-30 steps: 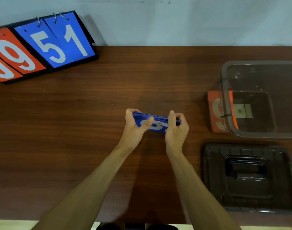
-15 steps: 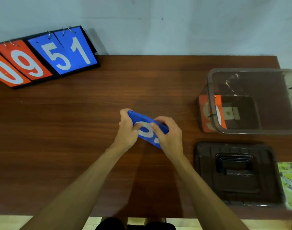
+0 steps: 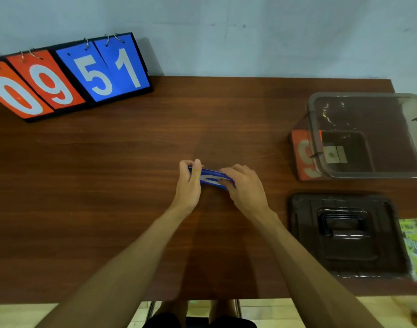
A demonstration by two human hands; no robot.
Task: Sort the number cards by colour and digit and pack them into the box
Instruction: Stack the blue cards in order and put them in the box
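A stack of blue number cards [image 3: 211,178] with a white digit on top is held at the middle of the wooden table [image 3: 131,162]. My left hand [image 3: 189,185] grips its left end and my right hand [image 3: 246,188] covers its right end; the digit is partly hidden. An orange card stack [image 3: 302,155] showing a white 9 lies beside and partly behind the left wall of the clear brown box [image 3: 321,166], which stands open at the right.
A flip scoreboard [image 3: 67,76] reading 0 9 in orange and 5 1 in blue leans at the back left. The box's dark lid [image 3: 344,235] lies at the front right, with a green paper [image 3: 416,247] at its right edge.
Both hands have kept hold of the blue stack. It was tilted face-up half a second ago and now lies flatter, nearly edge-on. The view has shifted a little.
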